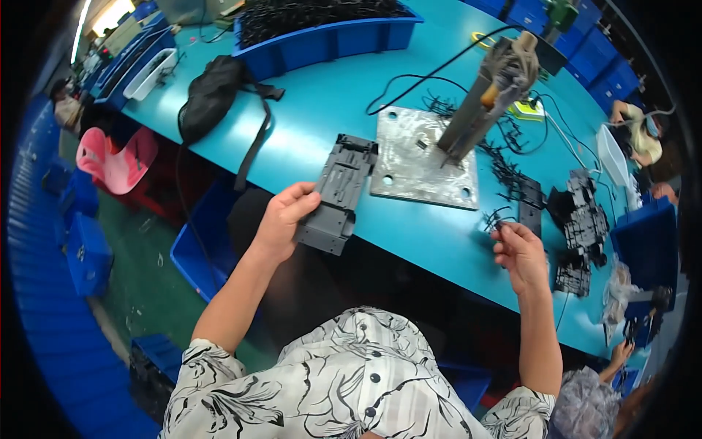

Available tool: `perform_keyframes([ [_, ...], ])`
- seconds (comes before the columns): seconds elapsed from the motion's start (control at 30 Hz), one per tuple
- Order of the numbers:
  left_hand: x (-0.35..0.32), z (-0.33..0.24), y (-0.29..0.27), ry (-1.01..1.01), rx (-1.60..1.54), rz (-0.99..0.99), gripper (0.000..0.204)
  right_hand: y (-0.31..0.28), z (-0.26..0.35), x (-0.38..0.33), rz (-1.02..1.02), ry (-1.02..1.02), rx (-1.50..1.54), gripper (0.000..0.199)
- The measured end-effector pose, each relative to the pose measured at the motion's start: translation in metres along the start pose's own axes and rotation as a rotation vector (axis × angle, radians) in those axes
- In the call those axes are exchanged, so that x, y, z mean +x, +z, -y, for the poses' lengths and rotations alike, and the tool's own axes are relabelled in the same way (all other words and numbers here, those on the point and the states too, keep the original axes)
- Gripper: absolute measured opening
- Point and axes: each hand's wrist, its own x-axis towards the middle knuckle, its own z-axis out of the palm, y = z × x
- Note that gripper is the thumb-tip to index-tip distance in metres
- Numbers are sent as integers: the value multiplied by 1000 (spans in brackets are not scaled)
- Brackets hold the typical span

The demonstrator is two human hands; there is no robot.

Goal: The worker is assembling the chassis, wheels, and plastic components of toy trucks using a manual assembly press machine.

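My left hand [287, 217] grips a long black moulded plastic housing [340, 186] by its left edge, thumb on top. The housing tilts over the table's front edge, beside a square metal base plate [398, 172]. My right hand [521, 252] is closed in a pinch on a small black branched plastic piece [497, 219], near the table's edge. More such branched black pieces [504, 164] lie in a loose heap behind it. Close to the right hand, a flat black plastic part [531, 208] lies on the table.
A metal post [475, 110] with a wrapped top rises from the plate. Several black housings [585, 219] stack on the right. A blue bin [329, 36] full of black pieces and a black bag [212, 95] sit at the back. Other people [643, 135] work along the table.
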Motion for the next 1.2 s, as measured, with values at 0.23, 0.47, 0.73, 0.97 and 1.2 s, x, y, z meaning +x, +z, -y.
perform_keyframes([
  [0.23,-20,2,15,-36,-82,99,35,-11,-2,6,-11,21,-18,14],
  [0.47,-30,2,23,-79,-44,49,34,10,2,-19,49,88,-147,34],
  [0.73,-31,9,28,-158,-92,11,23,-10,16,-27,-115,-630,-835,12],
  [0.97,-30,10,26,-175,-115,32,22,10,3,4,-31,-932,-944,12],
  [1.2,-33,11,23,-195,-109,26,20,19,-21,-14,58,-1078,-1064,26],
])
